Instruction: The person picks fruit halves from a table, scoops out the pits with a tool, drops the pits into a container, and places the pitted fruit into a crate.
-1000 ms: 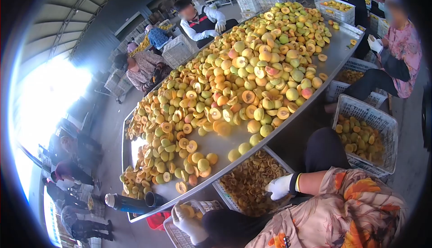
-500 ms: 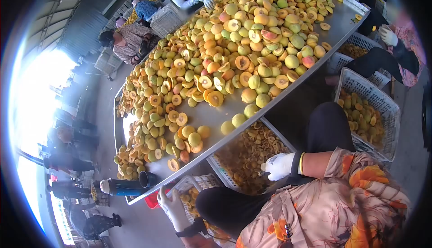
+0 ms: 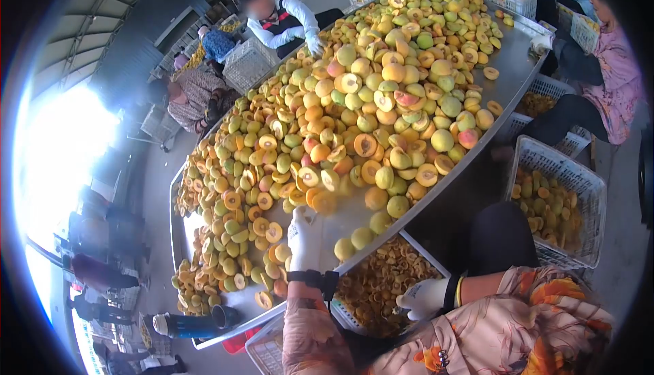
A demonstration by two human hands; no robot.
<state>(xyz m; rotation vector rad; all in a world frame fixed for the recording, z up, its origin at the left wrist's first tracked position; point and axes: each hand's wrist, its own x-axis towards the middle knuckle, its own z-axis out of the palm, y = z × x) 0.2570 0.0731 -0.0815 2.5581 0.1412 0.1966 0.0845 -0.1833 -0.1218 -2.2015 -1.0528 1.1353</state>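
Observation:
My left hand point(image 3: 304, 240), in a white glove, reaches over the metal table point(image 3: 351, 215) with its fingertips at the near edge of the pile of halved and whole yellow-green fruit point(image 3: 327, 126). Finger and thumb look slightly apart, with no fruit visible between them. Over a crate of small brown-orange pieces point(image 3: 381, 273) is my right hand point(image 3: 424, 298), also gloved, its fingers curled round something small that I cannot make out. A blurred fruit half point(image 3: 323, 201) lies just beyond my left hand.
A dark blue flask point(image 3: 187, 325) and a dark cup point(image 3: 223, 316) stand at the table's near left corner. On the right is a crate of fruit point(image 3: 545, 205). Co-workers sit across the table point(image 3: 283, 21) and at the right point(image 3: 613, 89). Another crate lies below my left arm.
My left hand has moved up from beside the lower crate to the fruit on the table. My right hand stays over the crate of pieces. The co-worker across the table now reaches toward the pile.

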